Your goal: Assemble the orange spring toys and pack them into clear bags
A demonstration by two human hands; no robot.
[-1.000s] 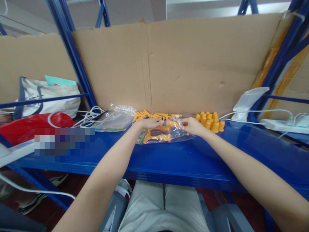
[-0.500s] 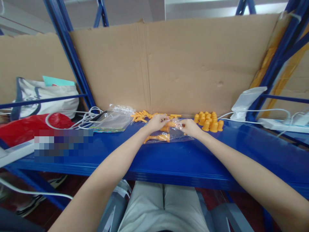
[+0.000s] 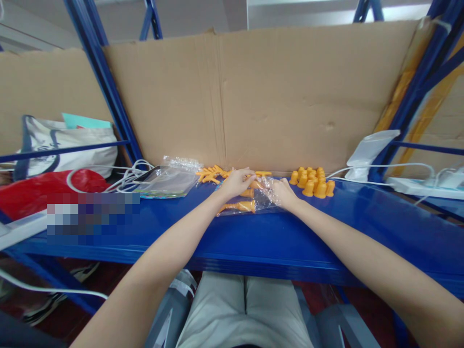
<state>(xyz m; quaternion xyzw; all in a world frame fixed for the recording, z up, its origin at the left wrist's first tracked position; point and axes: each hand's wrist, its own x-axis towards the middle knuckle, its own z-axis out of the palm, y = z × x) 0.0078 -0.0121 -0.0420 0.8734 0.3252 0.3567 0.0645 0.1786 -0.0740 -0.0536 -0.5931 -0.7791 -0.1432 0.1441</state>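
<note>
Glints as thin clear plastic on the crinkled bag; looks like smooth, faintly shiny plastic on the orange cups, though too small to be sure. Gleams like painted metal across the blue tabletop; turns matt on the cardboard panel and cloth trousers.

Plastic bag lies on the tabletop before you, moulded pieces inside. Your left hand is over the bag's left part; your right hand, at its right end. Rods lie behind and to the left of the bag. Right of your right hand: clustered cups. Left of the rods: flat packet; cables farther left. Cardboard panel stands behind your rods and cups.
</note>
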